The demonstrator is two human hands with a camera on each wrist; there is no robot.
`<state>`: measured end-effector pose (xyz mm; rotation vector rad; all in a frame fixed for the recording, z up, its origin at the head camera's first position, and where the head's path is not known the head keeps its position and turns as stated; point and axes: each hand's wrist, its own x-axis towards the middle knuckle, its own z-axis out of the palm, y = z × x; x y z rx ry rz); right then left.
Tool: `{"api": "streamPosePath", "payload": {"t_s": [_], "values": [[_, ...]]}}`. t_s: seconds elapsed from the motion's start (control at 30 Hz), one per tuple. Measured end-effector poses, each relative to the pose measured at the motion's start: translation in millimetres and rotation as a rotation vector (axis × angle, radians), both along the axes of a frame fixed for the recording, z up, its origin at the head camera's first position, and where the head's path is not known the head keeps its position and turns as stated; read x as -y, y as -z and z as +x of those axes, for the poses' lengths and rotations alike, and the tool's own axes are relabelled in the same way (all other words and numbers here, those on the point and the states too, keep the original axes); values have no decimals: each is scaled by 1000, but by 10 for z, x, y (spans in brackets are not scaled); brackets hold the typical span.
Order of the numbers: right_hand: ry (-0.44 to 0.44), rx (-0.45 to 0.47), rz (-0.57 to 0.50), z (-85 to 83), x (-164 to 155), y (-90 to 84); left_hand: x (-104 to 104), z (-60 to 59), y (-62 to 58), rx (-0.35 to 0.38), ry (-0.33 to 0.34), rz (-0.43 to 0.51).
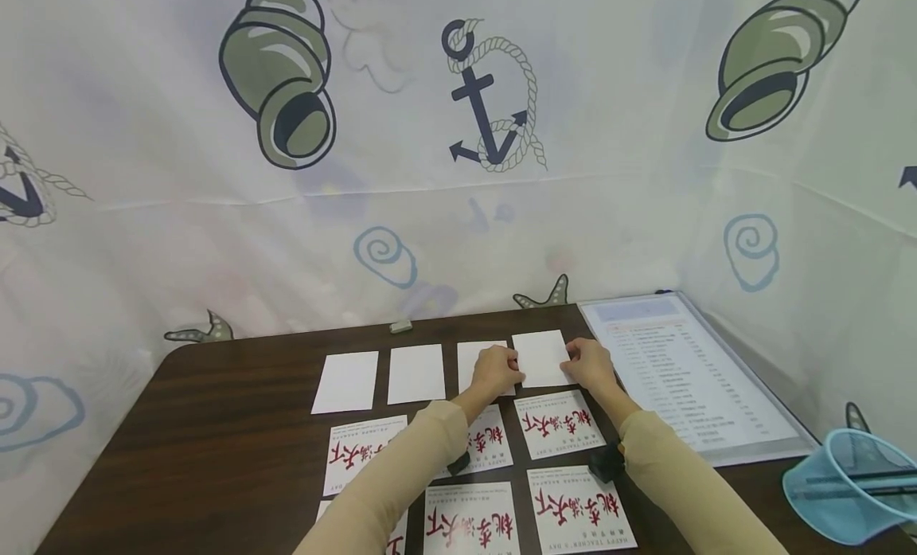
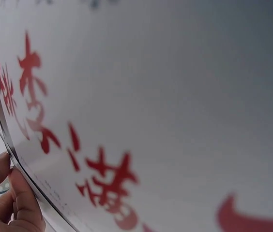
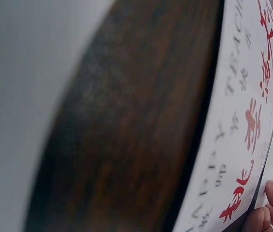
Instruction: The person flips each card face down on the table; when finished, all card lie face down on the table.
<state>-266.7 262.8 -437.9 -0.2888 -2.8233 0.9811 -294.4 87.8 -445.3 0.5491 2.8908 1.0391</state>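
At left on a dark wood-grain table (image 1: pixel 179 451), two blank white cards (image 1: pixel 345 382) lie side by side; a third card (image 1: pixel 469 357) is partly hidden by a person's left hand (image 1: pixel 496 370), whose thumb and fingers, curled nearly together, pinch the left edge of the fourth blank card (image 1: pixel 540 357). That card, its longer axis apparently running away from the person, lies directly between both hands, neither nearer. The right hand (image 1: pixel 591 362) pinches its right edge, fingertips almost meeting. Farther right are a printed sheet (image 1: pixel 666 372) and a translucent blue cup (image 1: pixel 824 495).
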Motion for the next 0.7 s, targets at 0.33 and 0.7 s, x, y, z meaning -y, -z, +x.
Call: {"api": "streamPosePath", "payload": {"t_s": [0.33,0.7], "values": [[-39,-32,98,-15,17,15,19,15,-22,22,-4,32],[-32,-77,42,-7,43,11,73,26,-129,64,30,88]]}}
